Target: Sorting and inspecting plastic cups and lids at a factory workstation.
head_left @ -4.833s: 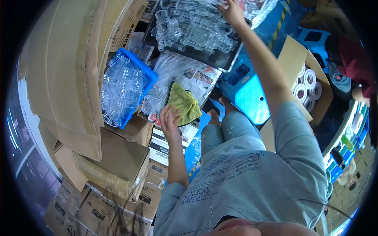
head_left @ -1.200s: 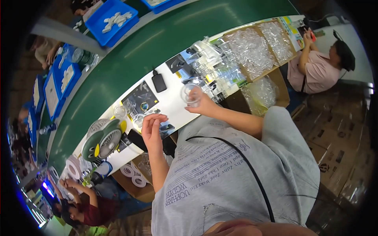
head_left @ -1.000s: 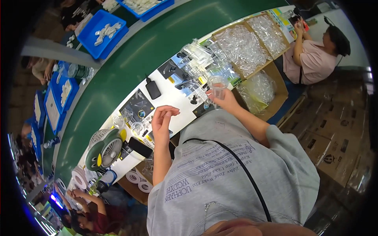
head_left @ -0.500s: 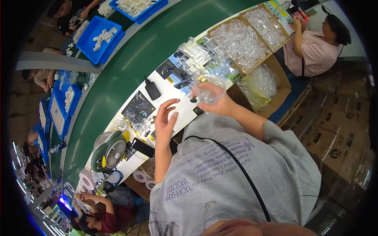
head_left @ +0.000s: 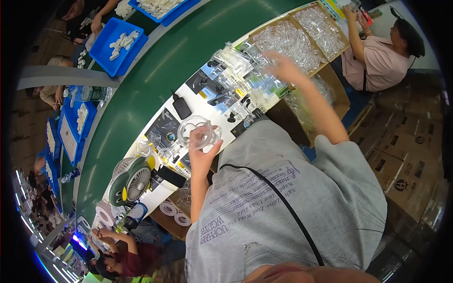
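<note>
At ten o'clock from the shirt [head_left: 288,198], the left hand [head_left: 202,141] is curled round the cup [head_left: 193,125], likely light, stiff, slick, crackable: best held gently by its wall. The right hand [head_left: 284,69], at twelve near clear pieces [head_left: 285,40], blurs; its grip I cannot tell.

You're on a factory assembly floor: long green belt-like strip [head_left: 155,80] past your white worktop [head_left: 204,107], blue tray [head_left: 106,49] of white parts, heaped clear plastic pieces [head_left: 290,40], stacked cartons [head_left: 401,155] to your right, co-workers [head_left: 377,68] alongside.
</note>
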The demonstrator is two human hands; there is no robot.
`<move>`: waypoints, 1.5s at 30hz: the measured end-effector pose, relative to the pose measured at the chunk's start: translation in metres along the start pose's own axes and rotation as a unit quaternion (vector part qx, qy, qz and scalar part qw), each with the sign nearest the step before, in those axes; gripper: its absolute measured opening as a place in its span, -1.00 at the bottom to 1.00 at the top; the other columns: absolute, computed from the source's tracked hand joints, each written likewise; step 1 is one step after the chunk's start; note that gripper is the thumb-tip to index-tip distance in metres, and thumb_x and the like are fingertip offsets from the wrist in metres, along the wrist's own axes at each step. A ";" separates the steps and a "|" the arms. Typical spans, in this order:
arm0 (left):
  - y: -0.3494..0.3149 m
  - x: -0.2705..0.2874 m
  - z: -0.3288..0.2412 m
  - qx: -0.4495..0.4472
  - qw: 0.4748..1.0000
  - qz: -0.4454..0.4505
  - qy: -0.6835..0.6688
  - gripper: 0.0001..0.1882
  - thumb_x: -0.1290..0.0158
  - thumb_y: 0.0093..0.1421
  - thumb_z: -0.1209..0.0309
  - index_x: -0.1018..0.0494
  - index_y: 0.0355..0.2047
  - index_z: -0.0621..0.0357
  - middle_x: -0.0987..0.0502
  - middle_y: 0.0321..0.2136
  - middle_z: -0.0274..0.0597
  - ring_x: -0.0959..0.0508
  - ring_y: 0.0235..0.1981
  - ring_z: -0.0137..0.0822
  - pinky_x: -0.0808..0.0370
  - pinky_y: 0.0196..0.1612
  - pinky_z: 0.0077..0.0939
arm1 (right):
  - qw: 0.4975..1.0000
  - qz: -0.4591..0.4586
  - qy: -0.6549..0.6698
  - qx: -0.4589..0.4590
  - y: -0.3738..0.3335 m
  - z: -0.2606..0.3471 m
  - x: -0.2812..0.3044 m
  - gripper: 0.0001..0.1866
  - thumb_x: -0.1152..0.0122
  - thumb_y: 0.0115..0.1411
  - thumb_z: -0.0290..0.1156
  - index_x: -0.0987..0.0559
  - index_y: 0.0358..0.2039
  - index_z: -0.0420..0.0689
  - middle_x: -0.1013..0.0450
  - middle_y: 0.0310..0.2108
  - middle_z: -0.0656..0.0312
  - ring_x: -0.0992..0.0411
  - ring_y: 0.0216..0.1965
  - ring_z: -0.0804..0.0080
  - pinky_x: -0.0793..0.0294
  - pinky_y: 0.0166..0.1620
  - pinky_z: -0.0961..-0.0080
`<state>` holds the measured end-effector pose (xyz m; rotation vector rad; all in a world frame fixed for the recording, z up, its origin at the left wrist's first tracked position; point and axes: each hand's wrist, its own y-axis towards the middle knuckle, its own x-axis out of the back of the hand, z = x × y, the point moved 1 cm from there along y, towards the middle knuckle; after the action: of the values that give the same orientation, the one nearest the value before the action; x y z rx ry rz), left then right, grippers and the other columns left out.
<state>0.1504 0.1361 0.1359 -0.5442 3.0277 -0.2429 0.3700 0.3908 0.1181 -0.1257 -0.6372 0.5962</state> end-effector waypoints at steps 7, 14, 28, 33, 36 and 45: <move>-0.013 0.012 0.001 0.009 0.998 -0.027 0.052 -0.54 -0.17 -0.16 0.64 -0.26 -0.23 0.21 -0.41 -0.20 -0.12 -0.43 -0.10 -0.29 -0.29 -0.03 -0.48 | 0.884 -0.270 -0.275 -0.264 0.097 -0.144 0.090 -0.21 -0.10 -0.04 0.01 -0.10 0.15 -0.08 -0.23 0.04 -0.06 -0.22 0.06 0.01 -0.20 0.07 0.21; -0.013 0.002 -0.006 0.025 0.998 -0.025 0.043 -0.54 -0.16 -0.15 0.64 -0.26 -0.21 0.23 -0.41 -0.20 -0.09 -0.43 -0.12 -0.31 -0.31 -0.06 -0.49 | 0.891 -0.211 -0.241 -0.322 0.094 -0.154 0.081 -0.17 -0.01 0.03 -0.06 0.14 0.21 -0.05 -0.20 0.05 -0.11 -0.21 0.05 -0.06 -0.17 0.06 0.14; 0.002 0.002 -0.016 0.005 0.999 -0.008 0.051 -0.53 -0.18 -0.15 0.63 -0.27 -0.20 0.24 -0.43 -0.24 -0.14 -0.44 -0.13 -0.31 -0.31 -0.08 -0.51 | 0.920 -0.253 0.070 0.290 -0.036 0.057 -0.033 -0.41 -0.37 -0.21 -0.41 -0.38 -0.10 -0.20 -0.38 -0.17 0.16 -0.34 -0.13 0.38 -0.29 -0.04 0.47; -0.005 0.004 -0.014 -0.003 0.998 -0.010 0.058 -0.53 -0.18 -0.16 0.64 -0.27 -0.20 0.25 -0.41 -0.23 -0.12 -0.44 -0.12 -0.29 -0.32 -0.09 -0.49 | 0.889 -0.247 0.035 0.384 -0.053 0.090 -0.040 -0.46 -0.35 -0.20 -0.42 -0.39 -0.14 -0.19 -0.36 -0.18 0.10 -0.34 -0.13 0.25 -0.30 -0.06 0.44; -0.012 0.006 -0.011 0.002 0.999 -0.019 0.050 -0.53 -0.18 -0.16 0.64 -0.27 -0.21 0.25 -0.41 -0.23 -0.12 -0.44 -0.13 -0.29 -0.32 -0.08 -0.49 | 0.881 -0.232 0.025 0.411 -0.056 0.099 -0.044 -0.48 -0.36 -0.21 -0.42 -0.39 -0.18 -0.19 -0.35 -0.20 0.08 -0.34 -0.14 0.20 -0.32 -0.07 0.41; -0.028 0.018 -0.004 -0.007 0.998 -0.044 0.040 -0.53 -0.17 -0.16 0.63 -0.27 -0.20 0.25 -0.45 -0.24 -0.08 -0.42 -0.15 -0.34 -0.30 -0.07 -0.50 | 0.874 -0.200 0.043 0.441 -0.063 0.112 -0.065 -0.50 -0.34 -0.21 -0.52 -0.38 -0.19 -0.18 -0.35 -0.22 0.08 -0.35 -0.17 0.22 -0.34 -0.10 0.44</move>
<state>0.1427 0.1041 0.1436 -0.6860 3.0877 -0.2551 0.2923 0.2953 0.1923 0.8200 -0.2401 0.4258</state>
